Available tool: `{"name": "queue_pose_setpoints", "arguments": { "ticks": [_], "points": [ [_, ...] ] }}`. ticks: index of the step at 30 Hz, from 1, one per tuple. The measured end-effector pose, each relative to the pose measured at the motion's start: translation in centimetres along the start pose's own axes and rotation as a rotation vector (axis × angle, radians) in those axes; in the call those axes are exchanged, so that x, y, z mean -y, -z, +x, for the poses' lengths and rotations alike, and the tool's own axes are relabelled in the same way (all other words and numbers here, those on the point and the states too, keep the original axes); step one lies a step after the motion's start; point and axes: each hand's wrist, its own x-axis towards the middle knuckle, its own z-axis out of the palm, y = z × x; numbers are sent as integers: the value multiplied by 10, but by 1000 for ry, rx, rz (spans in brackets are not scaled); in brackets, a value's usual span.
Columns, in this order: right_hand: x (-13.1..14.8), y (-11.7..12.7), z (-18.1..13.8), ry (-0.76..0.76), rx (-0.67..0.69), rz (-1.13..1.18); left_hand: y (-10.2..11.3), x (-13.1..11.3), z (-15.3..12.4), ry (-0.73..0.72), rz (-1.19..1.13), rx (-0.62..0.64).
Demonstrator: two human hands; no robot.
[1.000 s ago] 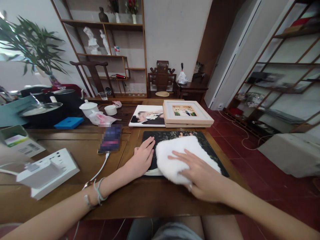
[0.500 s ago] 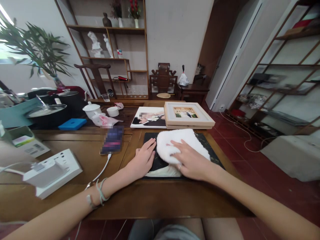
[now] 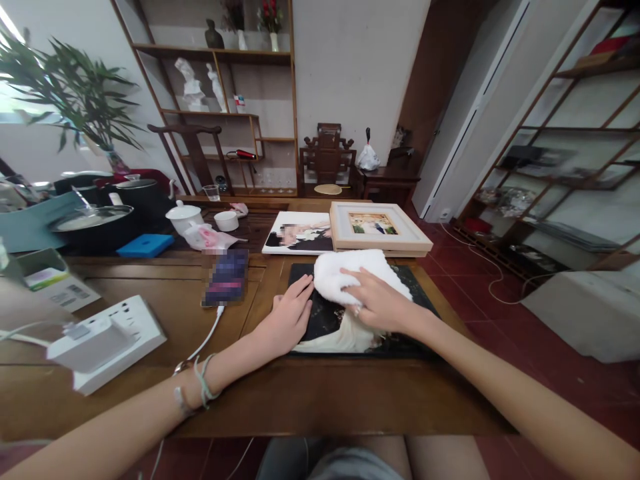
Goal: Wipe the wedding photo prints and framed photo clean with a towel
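Note:
A dark picture panel (image 3: pixel 327 321) with a pale, flowing shape along its lower part lies flat on the wooden table (image 3: pixel 350 393). On its upper part rests a fluffy white cloth (image 3: pixel 373 263). My right hand (image 3: pixel 377 300) grips this cloth from above, fingers pressed into it against the panel. At the panel's left edge lies my left hand (image 3: pixel 293 317), flat with its fingers stretched out, fingertips close to the cloth. The cloth and my right hand hide the panel's upper middle.
Behind the panel lie a photo print (image 3: pixel 295 233) and a pale wooden frame (image 3: pixel 425 247). To the left are a phone (image 3: pixel 227 277) on a charging cable, a power strip (image 3: pixel 143 333), a blue box (image 3: pixel 145 245), a white lidded bowl (image 3: pixel 183 217) and a dark pot (image 3: pixel 95 233).
My right hand has slid the white cloth up and slightly left, away from me, uncovering more of the panel's lower part. My left hand stays in place.

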Motion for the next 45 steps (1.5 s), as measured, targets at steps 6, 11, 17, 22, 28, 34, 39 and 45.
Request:
{"name": "queue_pose_setpoints", "arguments": {
  "ticks": [6, 11, 17, 22, 28, 34, 39, 45],
  "points": [
    [-10, -11, 32, -26, -39, -29, 0, 1, 0, 16, -25, 2],
    [21, -8, -10, -4, 9, 0, 0, 0, 0, -1, -30, 2],
    [63, -1, -67, 140, 94, 96, 4, -3, 1, 25, -19, 38],
    [45, -3, -64, 133, 44, 77, 5, -5, 1, 54, -27, 44],
    [8, -5, -20, -235, -55, -64, 1, -1, 2, 45, -121, -11],
    [41, -7, -3, -3, 27, 32, 10, -1, 3, 73, -378, -292],
    [63, 1, -27, 311, 134, 146, 15, -1, 2, 131, -418, -311],
    [45, 13, -73, 129, 101, 168, 5, 0, 0, -9, -168, -176]
  ]
}}
